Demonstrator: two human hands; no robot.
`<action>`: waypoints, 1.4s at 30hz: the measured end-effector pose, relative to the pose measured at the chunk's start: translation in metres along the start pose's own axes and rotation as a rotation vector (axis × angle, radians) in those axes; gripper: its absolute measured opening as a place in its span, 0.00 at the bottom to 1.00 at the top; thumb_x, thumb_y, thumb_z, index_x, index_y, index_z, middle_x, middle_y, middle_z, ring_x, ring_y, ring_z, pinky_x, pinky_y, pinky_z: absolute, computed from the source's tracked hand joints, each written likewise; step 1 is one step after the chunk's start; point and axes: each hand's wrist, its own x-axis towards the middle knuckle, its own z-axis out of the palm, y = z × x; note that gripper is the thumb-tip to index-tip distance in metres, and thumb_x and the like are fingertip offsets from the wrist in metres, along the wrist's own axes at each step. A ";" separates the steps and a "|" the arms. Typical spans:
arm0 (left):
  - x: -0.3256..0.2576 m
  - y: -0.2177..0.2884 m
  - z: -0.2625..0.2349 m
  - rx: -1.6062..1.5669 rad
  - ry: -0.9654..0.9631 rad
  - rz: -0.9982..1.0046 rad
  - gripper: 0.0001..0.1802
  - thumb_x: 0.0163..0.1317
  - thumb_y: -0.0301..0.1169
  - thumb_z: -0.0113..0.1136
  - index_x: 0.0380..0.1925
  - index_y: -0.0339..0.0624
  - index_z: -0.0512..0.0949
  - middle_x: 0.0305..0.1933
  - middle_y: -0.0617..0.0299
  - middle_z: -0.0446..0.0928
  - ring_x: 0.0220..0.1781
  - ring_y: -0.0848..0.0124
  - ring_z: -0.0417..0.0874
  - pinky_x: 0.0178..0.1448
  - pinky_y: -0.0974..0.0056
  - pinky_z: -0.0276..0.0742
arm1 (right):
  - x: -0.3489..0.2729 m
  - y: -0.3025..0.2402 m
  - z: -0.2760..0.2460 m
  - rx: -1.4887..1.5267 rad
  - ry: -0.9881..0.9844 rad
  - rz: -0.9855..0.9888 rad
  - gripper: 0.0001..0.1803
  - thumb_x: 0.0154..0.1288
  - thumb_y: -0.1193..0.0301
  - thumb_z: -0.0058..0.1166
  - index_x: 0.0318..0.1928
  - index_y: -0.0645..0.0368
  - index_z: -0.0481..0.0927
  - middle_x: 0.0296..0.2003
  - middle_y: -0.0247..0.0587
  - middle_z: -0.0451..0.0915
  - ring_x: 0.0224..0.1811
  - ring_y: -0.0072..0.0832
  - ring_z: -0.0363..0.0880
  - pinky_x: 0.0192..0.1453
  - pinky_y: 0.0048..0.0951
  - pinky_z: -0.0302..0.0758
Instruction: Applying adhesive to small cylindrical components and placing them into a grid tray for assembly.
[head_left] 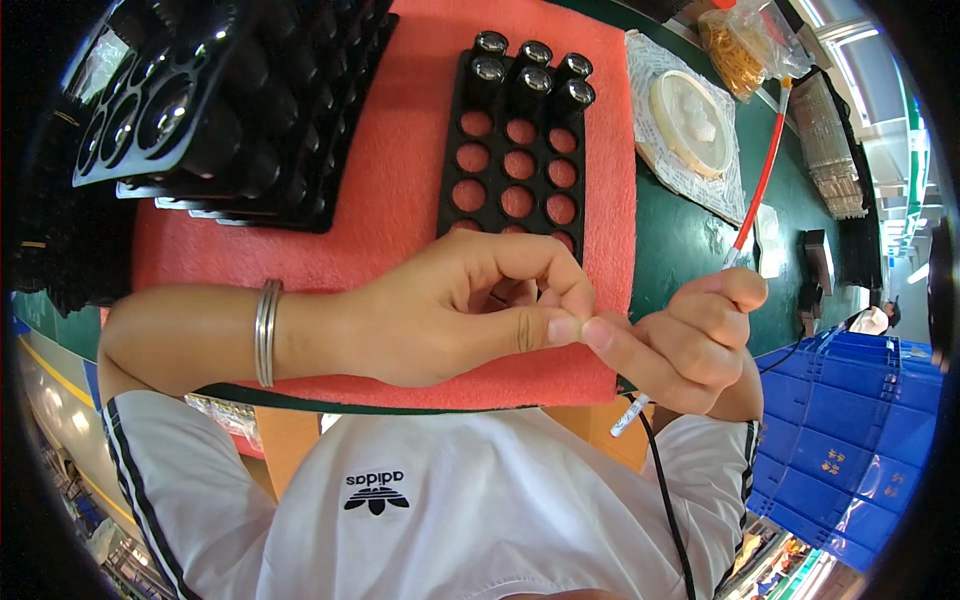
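My left hand [450, 310], with a silver bangle on its wrist, is closed in a pinch over the front of a red cloth mat [385, 150]. Its thumb and index fingertips meet those of my right hand [690, 345]; whatever is between them is too small or hidden. A thin red-and-white stick [762, 185] runs slantwise through my curled right fingers, its white end sticking out below. Just beyond the hands lies a black tray [496, 160] with rows of round holes. Several black cylinders with shiny domed tops [532, 80] stand in its far rows.
Stacked black moulded trays [225, 130] rise at the left. To the right, a round shallow dish [658, 108] rests on a printed pad, near a clear bag of yellow rubber bands [735, 62]. Blue crates [850, 430] stand at the lower right. A black cable [662, 480] hangs beside my right arm.
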 end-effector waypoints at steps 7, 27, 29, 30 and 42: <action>0.002 0.005 -0.003 0.135 0.093 0.013 0.02 0.60 0.26 0.48 0.31 0.39 0.69 0.31 0.67 0.65 0.34 0.80 0.66 0.41 0.74 0.63 | 0.003 0.003 -0.003 -0.089 0.019 0.043 0.17 0.31 0.64 0.60 0.30 0.46 0.82 0.18 0.24 0.55 0.21 0.18 0.55 0.28 0.23 0.49; 0.018 0.007 -0.033 1.646 0.501 0.080 0.35 0.55 0.43 0.51 0.58 0.38 0.53 0.61 0.40 0.49 0.62 0.46 0.49 0.63 0.50 0.46 | -0.030 0.080 -0.083 -0.577 0.638 -0.059 0.41 0.65 0.49 0.07 0.26 0.61 0.78 0.22 0.39 0.71 0.24 0.28 0.68 0.31 0.22 0.66; 0.020 0.006 -0.037 1.669 0.499 0.083 0.34 0.55 0.42 0.51 0.58 0.37 0.53 0.60 0.41 0.50 0.60 0.47 0.51 0.63 0.51 0.46 | -0.043 0.077 -0.100 -0.562 0.640 0.010 0.42 0.64 0.46 0.09 0.24 0.64 0.75 0.25 0.41 0.72 0.25 0.28 0.69 0.32 0.23 0.65; 0.022 0.005 -0.039 1.681 0.500 0.083 0.34 0.56 0.42 0.50 0.58 0.37 0.53 0.60 0.42 0.50 0.60 0.48 0.52 0.63 0.51 0.46 | -0.045 0.077 -0.102 -0.562 0.647 0.040 0.43 0.63 0.46 0.05 0.23 0.62 0.76 0.23 0.40 0.71 0.24 0.28 0.68 0.31 0.21 0.64; 0.013 0.002 -0.021 0.577 0.519 0.368 0.18 0.64 0.45 0.35 0.45 0.43 0.57 0.47 0.56 0.63 0.52 0.70 0.64 0.56 0.64 0.59 | -0.024 0.078 -0.070 -0.512 0.398 0.498 0.37 0.67 0.50 0.13 0.13 0.62 0.65 0.08 0.37 0.61 0.11 0.23 0.56 0.23 0.26 0.55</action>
